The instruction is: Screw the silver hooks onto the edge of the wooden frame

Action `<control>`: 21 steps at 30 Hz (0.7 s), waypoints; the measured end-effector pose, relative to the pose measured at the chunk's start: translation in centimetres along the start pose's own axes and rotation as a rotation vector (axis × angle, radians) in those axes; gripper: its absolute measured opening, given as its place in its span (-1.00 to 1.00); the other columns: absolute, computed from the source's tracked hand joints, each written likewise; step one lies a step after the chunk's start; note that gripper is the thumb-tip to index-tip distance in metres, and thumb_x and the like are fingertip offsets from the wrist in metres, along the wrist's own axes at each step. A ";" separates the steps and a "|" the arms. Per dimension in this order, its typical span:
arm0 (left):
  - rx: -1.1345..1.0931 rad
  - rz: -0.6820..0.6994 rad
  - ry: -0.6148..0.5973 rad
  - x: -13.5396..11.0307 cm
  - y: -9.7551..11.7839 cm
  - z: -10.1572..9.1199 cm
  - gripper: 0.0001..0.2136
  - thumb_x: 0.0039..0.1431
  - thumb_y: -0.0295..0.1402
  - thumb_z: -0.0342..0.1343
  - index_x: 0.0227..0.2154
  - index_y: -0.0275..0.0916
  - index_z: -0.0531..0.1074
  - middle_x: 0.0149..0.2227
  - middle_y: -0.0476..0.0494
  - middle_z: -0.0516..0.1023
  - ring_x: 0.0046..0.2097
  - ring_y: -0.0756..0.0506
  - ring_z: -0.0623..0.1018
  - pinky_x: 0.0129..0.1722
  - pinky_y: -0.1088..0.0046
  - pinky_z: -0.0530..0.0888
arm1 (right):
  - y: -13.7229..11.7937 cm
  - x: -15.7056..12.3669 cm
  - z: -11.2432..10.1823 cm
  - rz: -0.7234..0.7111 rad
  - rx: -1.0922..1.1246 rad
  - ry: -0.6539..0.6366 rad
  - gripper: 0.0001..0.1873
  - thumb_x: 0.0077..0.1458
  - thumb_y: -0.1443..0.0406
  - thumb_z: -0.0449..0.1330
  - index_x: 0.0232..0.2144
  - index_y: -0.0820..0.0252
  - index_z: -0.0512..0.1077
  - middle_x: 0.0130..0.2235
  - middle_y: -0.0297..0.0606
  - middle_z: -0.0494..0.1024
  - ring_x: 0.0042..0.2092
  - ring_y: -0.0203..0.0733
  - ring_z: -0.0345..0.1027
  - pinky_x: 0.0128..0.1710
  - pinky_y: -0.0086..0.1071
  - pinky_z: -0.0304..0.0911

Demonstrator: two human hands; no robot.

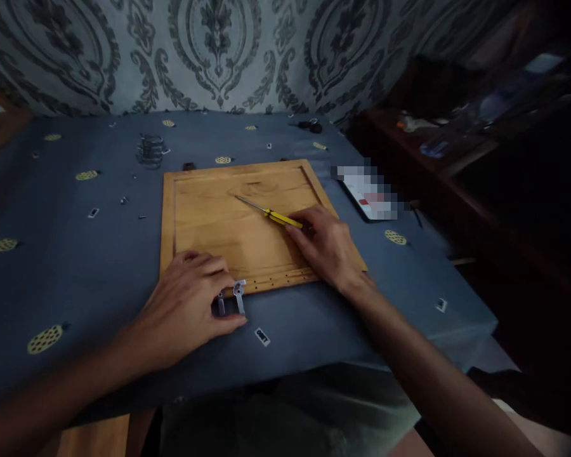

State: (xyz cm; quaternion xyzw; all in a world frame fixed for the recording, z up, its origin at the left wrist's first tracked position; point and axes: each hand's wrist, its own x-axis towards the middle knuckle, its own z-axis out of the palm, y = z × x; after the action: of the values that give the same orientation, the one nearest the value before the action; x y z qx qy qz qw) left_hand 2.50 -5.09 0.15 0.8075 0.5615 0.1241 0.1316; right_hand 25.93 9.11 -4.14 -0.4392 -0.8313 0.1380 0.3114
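Note:
A wooden board (219,216) with a raised frame lies flat on the cloth-covered table. Along its front edge runs a strip dotted with several small dark holes. At the front-left part of that edge, my left hand (190,304) has its thumb below and its fingers above, closed around a pale metal hook (239,297). A second metal piece shows beside it, partly hidden by the fingers. My right hand (326,244) rests over the board's right side and grips a screwdriver (280,218) by its yellow handle. The screwdriver's shaft points to the far left, over the board.
Several wire-like metal hooks (151,151) are bunched behind the board at left. Small metal bits (124,200) and a screw-like piece (141,217) lie left of it. A phone (368,193) sits to the right. Dark-handled scissors or a similar tool (311,125) lie at the back.

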 end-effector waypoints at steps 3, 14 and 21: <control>0.009 0.003 -0.012 0.1 0.0 -0.1 -0.78 0.07 -0.18 0.45 -0.35 -0.18 0.59 -0.26 -0.03 0.64 -0.14 -0.21 0.60 -0.04 0.11 0.42 | -0.5 -0.5 -0.9 0.070 0.220 0.183 -0.88 0.21 0.21 0.30 -0.28 0.12 0.57 -0.32 -0.27 0.58 -0.38 -0.20 0.42 -0.36 -0.31 0.34; 0.016 0.056 0.056 -0.2 -0.2 0.2 -0.80 0.11 -0.20 0.40 -0.33 -0.19 0.58 -0.26 -0.03 0.64 -0.18 -0.18 0.61 -0.02 0.10 0.45 | -6.1 -3.1 -4.9 0.162 0.721 0.463 -0.78 0.27 0.09 0.35 -0.34 0.06 0.52 -0.33 -0.33 0.69 -0.66 -0.37 0.28 -0.73 -0.36 0.13; 0.010 0.056 0.044 -0.5 -0.3 0.1 -0.81 0.17 -0.20 0.37 -0.28 -0.16 0.56 -0.17 -0.10 0.64 -0.13 -0.22 0.62 0.01 0.02 0.47 | -7.6 -4.5 -5.8 0.111 0.622 0.294 -0.83 0.18 0.26 0.42 -0.19 -0.17 0.62 -0.26 -0.33 0.70 -0.48 -0.13 0.52 -0.67 -0.23 0.36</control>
State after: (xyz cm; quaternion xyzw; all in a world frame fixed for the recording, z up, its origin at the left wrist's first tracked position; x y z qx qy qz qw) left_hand 2.12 -5.43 -0.03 0.8205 0.5421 0.1428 0.1119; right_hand 26.61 0.77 2.33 -0.3831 -0.6708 0.3366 0.5385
